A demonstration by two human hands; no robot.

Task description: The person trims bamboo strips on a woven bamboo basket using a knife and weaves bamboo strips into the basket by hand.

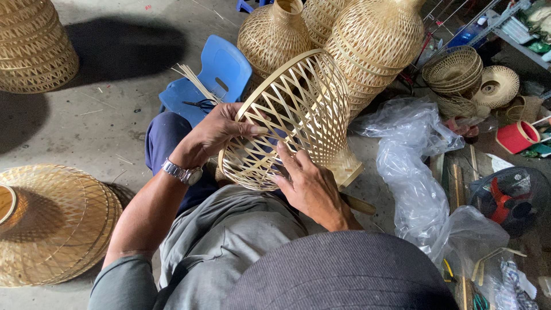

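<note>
Both hands (pixel 258 158) grip a woven bamboo shade (pixel 298 115) beside clear plastic wrap (pixel 413 166).

Setting: a bamboo-weaving workshop. Bare grey concrete floor (pixel 103 115) strewn with slivers. Finished pale woven bamboo lampshades (pixel 367 40) stacked about, flat round woven bamboo domes (pixel 51 224), loose thin bamboo strips (pixel 192 77) and black-handled scissors (pixel 201 104) on a blue plastic chair (pixel 229 66).

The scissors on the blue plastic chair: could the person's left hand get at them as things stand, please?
Probably yes. The scissors lie in the open on the blue chair, just beyond the left hand, with nothing between them. But that hand is gripping the rim of the woven bamboo shade, so it would have to let go first.
</note>
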